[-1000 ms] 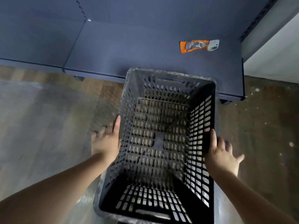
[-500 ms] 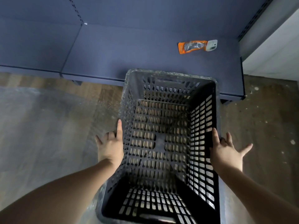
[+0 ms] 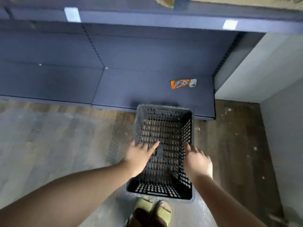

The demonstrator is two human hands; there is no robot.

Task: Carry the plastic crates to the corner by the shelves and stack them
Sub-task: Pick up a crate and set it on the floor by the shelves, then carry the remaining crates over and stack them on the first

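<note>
A dark grey perforated plastic crate stands upright on the wooden floor, its far end against the bottom shelf of the blue-grey shelving. It holds nothing. My left hand hovers over the crate's left rim with fingers spread, holding nothing. My right hand hovers over the right rim, also spread and empty. Neither hand grips the crate.
An orange and white packet lies on the bottom shelf behind the crate. A pale wall closes the corner on the right. My feet in green sandals stand just behind the crate. Bare floor stretches to the left.
My hands have come off the crate's sides and lifted above it. The view has risen and pulled back, so the crate looks smaller and more shelving shows.
</note>
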